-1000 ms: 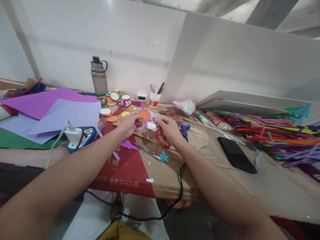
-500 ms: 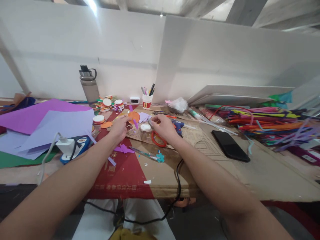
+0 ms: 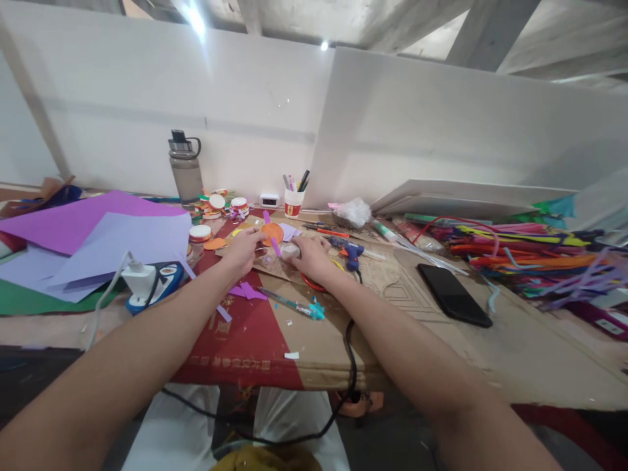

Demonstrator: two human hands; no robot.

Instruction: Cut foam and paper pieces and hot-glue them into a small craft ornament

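An orange paper disc (image 3: 272, 233) with a purple paper strip (image 3: 275, 246) across it is pinched at its left edge by my left hand (image 3: 244, 250). Just to its right, my right hand (image 3: 310, 256) has its fingers closed at the edge of a small white round lid (image 3: 289, 251). Red-handled scissors (image 3: 313, 284) lie partly hidden under my right wrist. A blue glue gun (image 3: 352, 255) rests right of that hand. Light purple paper pieces (image 3: 290, 231) lie behind the disc.
A pen with a teal star-like end (image 3: 294, 306) lies nearer me. Purple sheets (image 3: 127, 245) and a power strip (image 3: 154, 284) are at left; a black phone (image 3: 454, 294) and pipe cleaners (image 3: 520, 252) at right. A bottle (image 3: 186, 173) and pen cup (image 3: 294, 203) stand behind.
My right hand has moved slightly left and down from beside the white lid onto its edge. My left hand still holds the orange disc. The view has shifted a little.
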